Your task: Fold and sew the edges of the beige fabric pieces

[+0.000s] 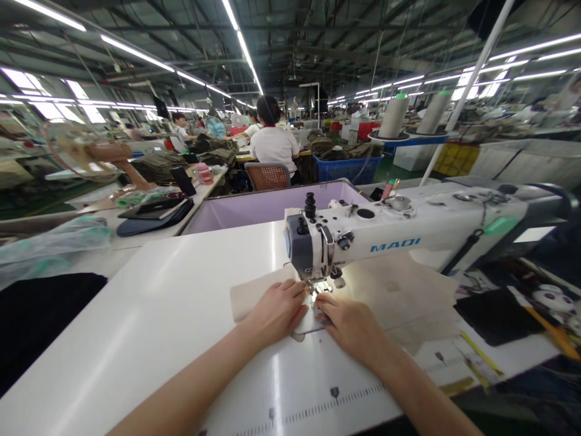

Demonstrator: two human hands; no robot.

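Note:
Beige fabric (254,293) lies under the needle area of a white sewing machine (385,233), and a wider part of it (403,290) spreads beneath the machine's arm. Palm down, my left hand (281,307) rests on the fabric just left of the presser foot (321,287), fingers stretched out and close together. On the other side, my right hand (351,324) has its fingers bent at the fabric's edge close in front of the foot, with the thumb tucked near them. The fabric between the fingertips is mostly hidden. A lamp lights the needle area.
A measuring scale (336,395) runs along the table's front edge. Black cloth (497,315) and a plush toy (551,300) lie at right. Behind the table is a lilac-lined bin (254,209). Thread cones (394,116) stand above; a seated co-worker (273,145) faces away.

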